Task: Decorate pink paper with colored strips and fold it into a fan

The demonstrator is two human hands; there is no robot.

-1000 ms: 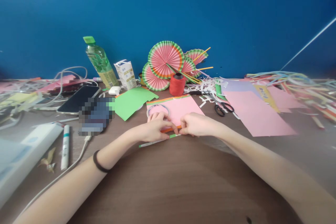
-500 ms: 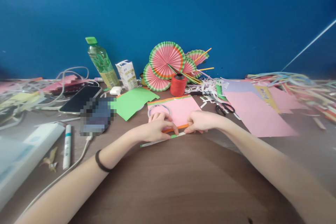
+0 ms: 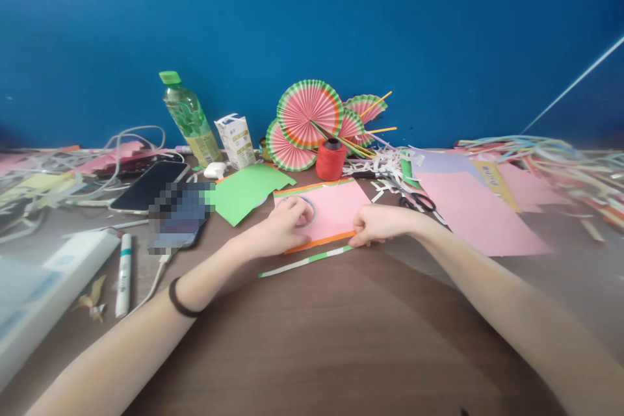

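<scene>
A pink sheet of paper (image 3: 334, 211) with orange and green edging lies in front of me. On its left part rests a thin ring that looks like a roll of tape (image 3: 314, 213). My left hand (image 3: 285, 224) is over the ring, fingers curled round its near rim and partly hiding it. Along the sheet's near edge runs an orange band (image 3: 319, 242). Just below it lies a narrow green-and-white strip (image 3: 307, 261), its left end free on the table. The strip's right end is under my right hand (image 3: 380, 224), whose fingers are closed at the sheet's near right corner.
A red thread spool (image 3: 329, 161) and pleated paper fans (image 3: 310, 114) stand behind the sheet. Scissors (image 3: 418, 200) and more pink paper (image 3: 480, 218) lie right. Left are green paper (image 3: 253, 187), a bottle (image 3: 191, 120), a carton (image 3: 236, 142), phones (image 3: 151, 185) and a marker (image 3: 124, 276).
My left hand has left the strip and moved back to the ring on the pink sheet. My right hand has shifted slightly right, uncovering more of the strip and the orange band.
</scene>
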